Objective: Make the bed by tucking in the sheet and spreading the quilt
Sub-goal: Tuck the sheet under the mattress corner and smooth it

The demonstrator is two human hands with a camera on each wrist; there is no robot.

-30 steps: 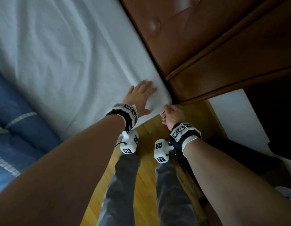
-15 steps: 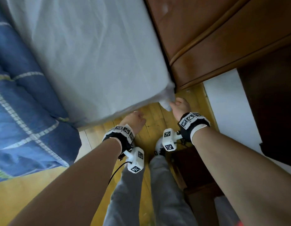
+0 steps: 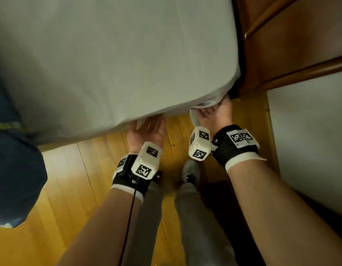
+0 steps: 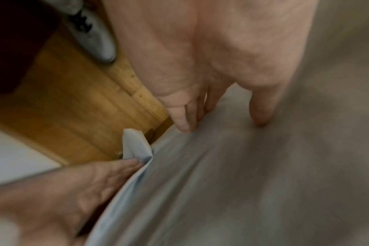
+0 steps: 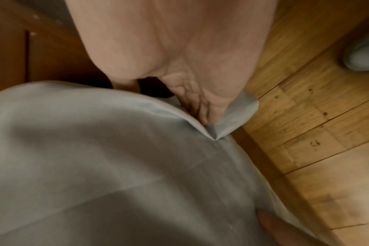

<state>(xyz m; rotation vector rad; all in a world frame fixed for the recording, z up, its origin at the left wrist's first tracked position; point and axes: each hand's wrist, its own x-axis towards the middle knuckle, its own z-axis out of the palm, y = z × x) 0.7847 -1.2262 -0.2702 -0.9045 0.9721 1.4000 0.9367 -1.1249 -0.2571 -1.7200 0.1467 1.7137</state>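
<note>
Sheet (image 3: pixel 112 54) corner at the mattress's near right end, pinched into a fold by right hand (image 3: pixel 214 114), fingers curled round the loose flap. Left hand (image 3: pixel 147 131) palm-up just beside, fingers straight, slid under the sheet's lower edge. Blue quilt (image 3: pixel 14 179) hanging at far left over wooden floor (image 3: pixel 80 189). Black-and-white coded squares on 2 wrist bands; no readable writing.

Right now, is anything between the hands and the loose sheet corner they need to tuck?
Nothing visible. The right hand already holds the sheet corner at the mattress edge; the left hand presses the sheet alongside.
</note>
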